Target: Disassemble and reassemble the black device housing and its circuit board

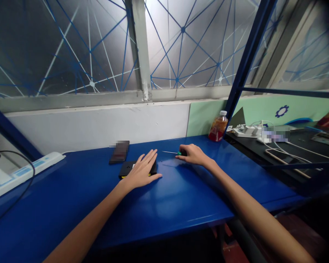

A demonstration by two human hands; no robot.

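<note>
My left hand (143, 168) lies flat with its fingers stretched over a black box-like device (125, 169) with yellow bits along its lower edge. Most of the device's top is hidden under the palm and fingers. To the right, my right hand (192, 154) is closed around the green handle of a screwdriver (170, 152). Its thin metal shaft points left toward the device, and the tip is apart from it. Several tiny dark specks, perhaps screws, lie on the blue table (178, 197) between the hands.
A dark phone (120, 152) lies behind and left of the device. On the far left is a white power strip (24, 171) with a black cable. A drink bottle (218, 126) stands at the back right by a blue post. Chargers and cables cover the black table (298, 146) beyond.
</note>
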